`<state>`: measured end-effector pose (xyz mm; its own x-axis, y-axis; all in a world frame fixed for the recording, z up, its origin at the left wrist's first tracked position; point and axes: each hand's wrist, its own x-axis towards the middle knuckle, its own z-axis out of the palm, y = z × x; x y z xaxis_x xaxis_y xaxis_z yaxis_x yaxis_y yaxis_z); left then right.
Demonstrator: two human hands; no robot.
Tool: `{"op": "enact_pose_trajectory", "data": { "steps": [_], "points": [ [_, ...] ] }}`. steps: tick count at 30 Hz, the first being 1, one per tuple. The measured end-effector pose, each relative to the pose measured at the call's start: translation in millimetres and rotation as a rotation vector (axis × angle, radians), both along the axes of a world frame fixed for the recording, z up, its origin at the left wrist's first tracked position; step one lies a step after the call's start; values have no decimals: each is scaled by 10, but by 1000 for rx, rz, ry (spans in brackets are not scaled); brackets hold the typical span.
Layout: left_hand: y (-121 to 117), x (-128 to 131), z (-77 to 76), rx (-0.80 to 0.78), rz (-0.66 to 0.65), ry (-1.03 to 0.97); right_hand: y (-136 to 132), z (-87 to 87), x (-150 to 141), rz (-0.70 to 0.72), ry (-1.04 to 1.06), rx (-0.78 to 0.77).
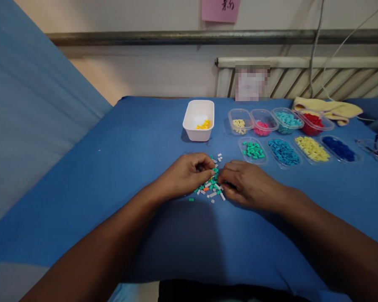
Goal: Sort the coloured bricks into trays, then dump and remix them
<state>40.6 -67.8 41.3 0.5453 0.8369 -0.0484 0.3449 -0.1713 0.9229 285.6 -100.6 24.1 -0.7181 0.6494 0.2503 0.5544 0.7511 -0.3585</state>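
A loose pile of small toy bricks [211, 184], mostly green and white with an orange one [206, 189], lies on the blue table cover between my hands. My left hand [189, 174] is at the pile's left side, thumb and fingers curled together over the bricks. From the right, my right hand [242, 182] reaches the pile's edge with its fingers bent inward. Whatever either set of fingertips may hold is hidden or too small to make out. One green brick [191, 199] lies apart at the near left.
Behind the pile stands a white tub [198, 135] with yellow bricks inside. Clear containers of sorted bricks, including green [253, 150], teal [283, 152] and red [312, 121], fill the right side. A yellow cloth [329, 108] and glasses [376, 149] lie further right.
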Motion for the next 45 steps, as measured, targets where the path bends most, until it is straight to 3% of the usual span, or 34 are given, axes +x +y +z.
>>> {"op": "enact_pose_trajectory", "data": {
  "steps": [5, 9, 13, 17, 27, 37, 41, 45],
  "points": [
    [-15, 17, 6, -79, 32, -52, 22, -5, 2, -56, 51, 58],
    [-48, 84, 15, -215, 84, -190, 16, 26, 3, -173, 277, 100],
    [-92, 212, -10, -353, 151, -346, -14, 6, -43, -254, 488, 12],
    [-116, 292, -68, -374, 192, -389, -21, -43, -76, -305, 599, -126],
    [-98, 295, -89, -445, 318, -469, -1, -39, -59, -282, 591, -86],
    [-102, 319, -47, -383, 389, -452, 3, -55, -77, -233, 529, -10],
    [-113, 321, -81, -303, 381, -397, 38, -57, -52, -219, 570, -139],
    [-135, 325, -132, -219, 346, -367, 65, -63, -34, -210, 655, -517]
  ]
}}
